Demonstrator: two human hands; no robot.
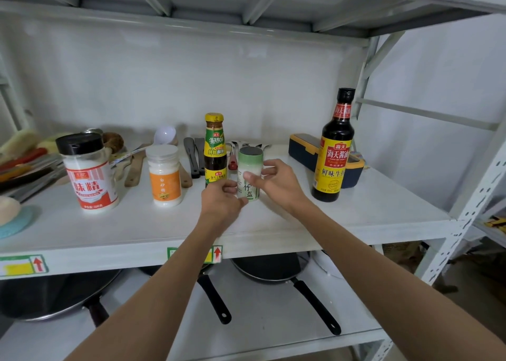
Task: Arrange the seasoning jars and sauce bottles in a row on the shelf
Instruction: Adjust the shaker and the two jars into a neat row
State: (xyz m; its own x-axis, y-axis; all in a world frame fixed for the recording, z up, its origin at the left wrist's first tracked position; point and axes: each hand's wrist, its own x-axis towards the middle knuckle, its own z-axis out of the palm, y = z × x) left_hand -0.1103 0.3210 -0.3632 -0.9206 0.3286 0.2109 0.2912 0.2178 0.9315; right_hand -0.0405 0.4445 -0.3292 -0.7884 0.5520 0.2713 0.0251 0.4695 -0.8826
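Standing upright — green-capped white salt jar [248, 176]; both hands gripping.

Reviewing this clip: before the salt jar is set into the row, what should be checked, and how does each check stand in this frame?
1. Grip: left hand and right hand both hold the green-lidded salt jar: ok.
2. Jar upright, lid on: ok.
3. Jar base resting on the shelf: cannot tell, fingers hide it.
4. Free gap between the yellow-capped sauce bottle and the soy sauce bottle: ok.
5. Row straight: not ok, the MSG jar stands slightly forward of the sugar jar.
6. Jar clear of the sauce bottle: cannot tell; they overlap in view.
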